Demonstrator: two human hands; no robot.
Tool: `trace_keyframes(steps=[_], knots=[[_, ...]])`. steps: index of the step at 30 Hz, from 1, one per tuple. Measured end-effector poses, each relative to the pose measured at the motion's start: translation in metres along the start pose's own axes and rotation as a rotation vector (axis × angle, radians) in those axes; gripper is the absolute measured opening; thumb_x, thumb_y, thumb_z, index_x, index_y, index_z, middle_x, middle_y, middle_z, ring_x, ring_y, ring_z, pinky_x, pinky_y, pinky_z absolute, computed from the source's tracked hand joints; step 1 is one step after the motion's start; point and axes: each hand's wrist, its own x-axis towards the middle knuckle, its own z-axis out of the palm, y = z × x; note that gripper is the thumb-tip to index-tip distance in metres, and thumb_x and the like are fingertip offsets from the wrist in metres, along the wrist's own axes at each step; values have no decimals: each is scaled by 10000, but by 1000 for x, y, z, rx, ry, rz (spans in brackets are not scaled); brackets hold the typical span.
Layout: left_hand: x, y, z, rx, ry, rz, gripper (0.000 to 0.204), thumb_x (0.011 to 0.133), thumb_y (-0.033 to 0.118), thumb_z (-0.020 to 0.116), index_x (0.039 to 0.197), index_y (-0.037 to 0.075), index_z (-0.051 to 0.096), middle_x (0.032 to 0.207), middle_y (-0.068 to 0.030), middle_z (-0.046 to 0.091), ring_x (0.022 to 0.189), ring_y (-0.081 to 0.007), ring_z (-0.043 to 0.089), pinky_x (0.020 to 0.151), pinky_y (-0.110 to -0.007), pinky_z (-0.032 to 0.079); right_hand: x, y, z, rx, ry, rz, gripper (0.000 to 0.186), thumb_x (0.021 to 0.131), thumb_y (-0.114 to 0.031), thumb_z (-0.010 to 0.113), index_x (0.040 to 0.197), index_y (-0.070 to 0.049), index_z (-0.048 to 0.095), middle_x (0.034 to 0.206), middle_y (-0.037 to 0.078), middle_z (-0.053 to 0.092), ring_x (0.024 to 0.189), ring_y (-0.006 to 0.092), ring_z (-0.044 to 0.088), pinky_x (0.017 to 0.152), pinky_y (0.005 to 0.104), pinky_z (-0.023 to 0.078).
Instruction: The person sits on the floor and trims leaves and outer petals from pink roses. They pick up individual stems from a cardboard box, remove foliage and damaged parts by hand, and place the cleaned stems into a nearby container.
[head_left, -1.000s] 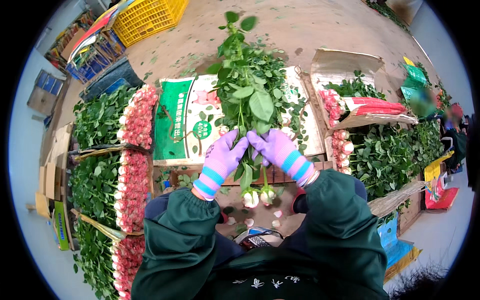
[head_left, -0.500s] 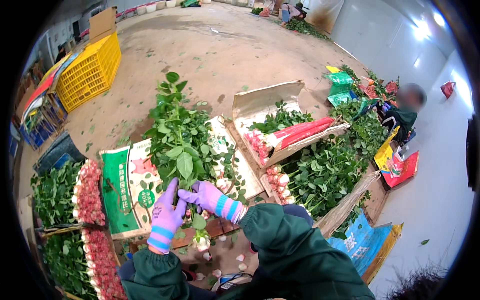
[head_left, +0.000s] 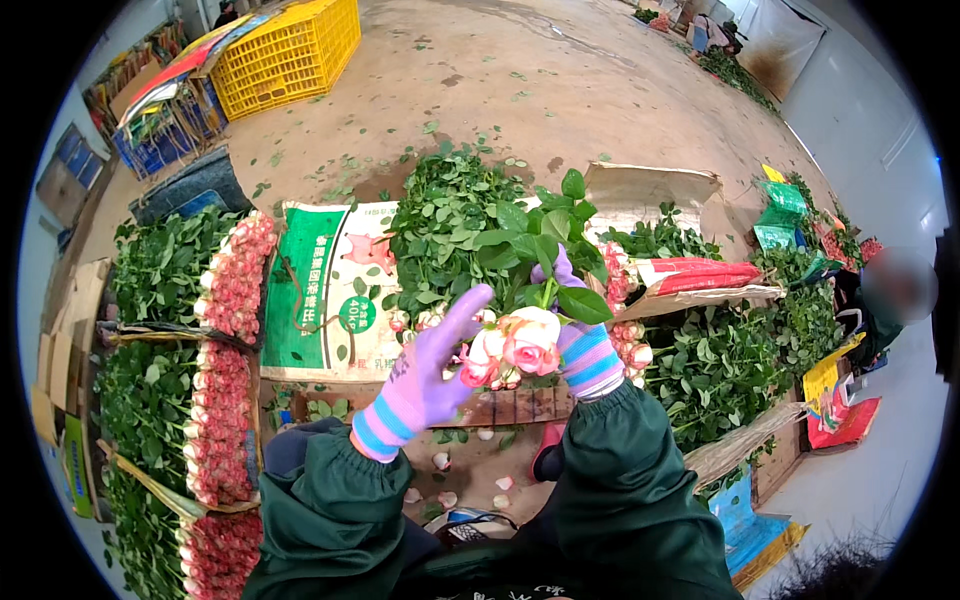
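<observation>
My right hand, in a purple glove with a striped cuff, is closed round the stems of a few pink-and-white roses. Leaves and blooms hide part of its fingers. The blooms face me, and green leaves rise behind them. Just left of the blooms is my left hand, gloved alike, its fingers apart and its thumb close to the petals; whether it touches them I cannot tell. Beyond both hands, a heap of leafy roses lies on a green-and-white printed sack over a low bench.
Bundled pink roses stack along my left. On my right are a wrapped rose bundle and more leafy stems. A yellow crate stands far left. One person sits at right. Petals litter the floor below.
My hands, close together before, have moved apart. A rose that hung head down below them is gone from there; roses are now raised in my right hand. The view has turned left.
</observation>
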Motion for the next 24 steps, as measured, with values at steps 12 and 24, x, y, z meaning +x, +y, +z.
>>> trace_keyframes(steps=[12, 24], knots=[[5, 24, 14, 134, 48, 171, 649, 821, 204, 657, 1406, 25, 439, 1037, -165, 671, 836, -342, 648, 745, -385, 508, -27, 24, 2, -176, -208, -136, 416, 1013, -330, 469, 1368, -113, 458, 1197, 50, 582, 998, 165, 594, 864, 300, 527], [11, 22, 19, 157, -8, 306, 694, 678, 115, 624, 1359, 48, 511, 785, -141, 624, 675, -336, 582, 619, -411, 456, -58, 10, -20, -24, -454, 30, 381, 1008, -347, 442, 1234, -54, 535, 1067, 83, 634, 955, 194, 627, 838, 330, 531]])
